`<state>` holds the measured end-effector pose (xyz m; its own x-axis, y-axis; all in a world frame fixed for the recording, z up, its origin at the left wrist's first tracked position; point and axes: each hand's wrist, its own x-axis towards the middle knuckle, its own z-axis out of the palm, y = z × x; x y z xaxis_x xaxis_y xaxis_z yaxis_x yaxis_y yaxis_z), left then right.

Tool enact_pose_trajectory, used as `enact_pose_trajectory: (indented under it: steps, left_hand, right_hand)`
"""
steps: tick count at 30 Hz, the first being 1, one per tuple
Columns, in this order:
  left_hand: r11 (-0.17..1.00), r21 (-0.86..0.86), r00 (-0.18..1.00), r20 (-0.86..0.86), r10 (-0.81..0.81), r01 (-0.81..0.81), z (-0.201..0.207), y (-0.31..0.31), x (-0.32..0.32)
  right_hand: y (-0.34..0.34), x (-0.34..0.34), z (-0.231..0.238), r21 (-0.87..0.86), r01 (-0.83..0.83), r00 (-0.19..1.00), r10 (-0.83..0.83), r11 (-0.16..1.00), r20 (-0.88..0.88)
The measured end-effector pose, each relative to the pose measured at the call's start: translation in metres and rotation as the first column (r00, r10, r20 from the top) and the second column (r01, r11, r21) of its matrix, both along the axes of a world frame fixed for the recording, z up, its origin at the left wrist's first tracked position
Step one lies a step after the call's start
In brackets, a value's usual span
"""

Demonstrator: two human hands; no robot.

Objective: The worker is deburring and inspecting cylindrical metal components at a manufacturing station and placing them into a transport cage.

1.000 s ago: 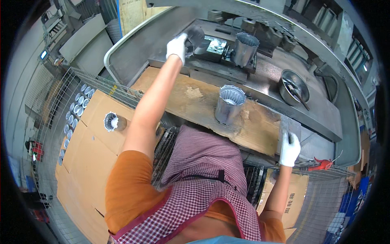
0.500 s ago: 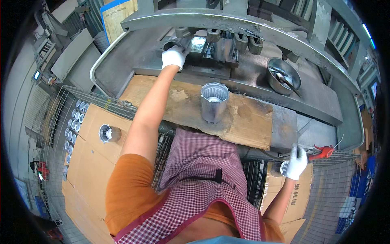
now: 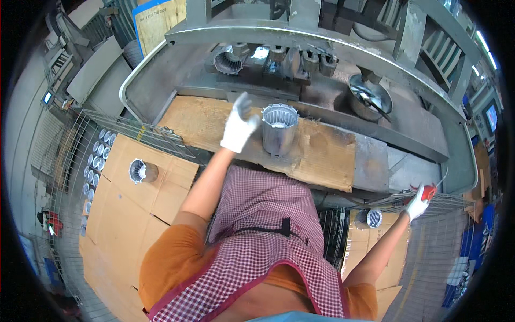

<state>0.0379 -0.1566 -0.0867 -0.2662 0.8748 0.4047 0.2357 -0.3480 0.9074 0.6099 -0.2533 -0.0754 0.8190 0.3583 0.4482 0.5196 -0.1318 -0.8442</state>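
Observation:
My left hand (image 3: 240, 124), in a white glove, is open and empty with the thumb apart from the fingers. It hovers just left of a ribbed metal cylinder (image 3: 280, 134), which stands upright on the cardboard-covered bench (image 3: 327, 155). A similar metal housing (image 3: 229, 63) lies on its side in the press fixture, its ribbed opening facing me. At the far right my right hand (image 3: 416, 206), also gloved, is closed around a red air blow gun (image 3: 427, 192) at the wire rack's edge. Below that hand another ribbed housing (image 3: 369, 218) lies on cardboard.
A metal bowl (image 3: 370, 97) with a tool in it sits on the machine bed, under the press frame (image 3: 322, 38). On the left, one housing (image 3: 144, 172) lies on cardboard sheets (image 3: 129, 214), beside rows of several finished-looking cylinders (image 3: 96, 161). Wire mesh sides (image 3: 150, 134) border both cardboard stacks.
My left hand has left the housing in the fixture and come back toward the bench cylinder. My right hand has let go of the right-hand housing, moved up and right, and gripped the air blow gun.

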Motion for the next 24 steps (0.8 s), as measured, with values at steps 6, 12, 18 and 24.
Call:
enact_pose_trajectory:
  steps: [6,12,18,24]
  left_hand:
    - [0.98,-0.184,0.911,-0.385,-0.146,0.078,0.064,-0.03,0.086]
    - [0.946,0.027,0.318,-0.945,-0.081,0.322,0.052,-0.019,0.149]
    - [0.961,0.057,0.332,-0.942,-0.037,0.27,0.06,-0.034,0.147]
    - [0.898,0.372,0.577,-0.797,0.178,0.237,0.045,-0.039,0.127]
  right_hand:
    - [-0.004,-0.051,0.014,0.332,-0.351,0.923,0.384,0.876,-0.037]
    - [-0.041,-0.187,0.005,-0.473,-0.775,0.604,0.712,0.419,-0.357]
    - [-0.033,-0.213,-0.027,-0.418,-0.812,0.561,0.74,0.407,-0.37]
    - [-0.021,-0.228,0.004,-0.555,-0.822,0.449,0.747,0.129,-0.491]
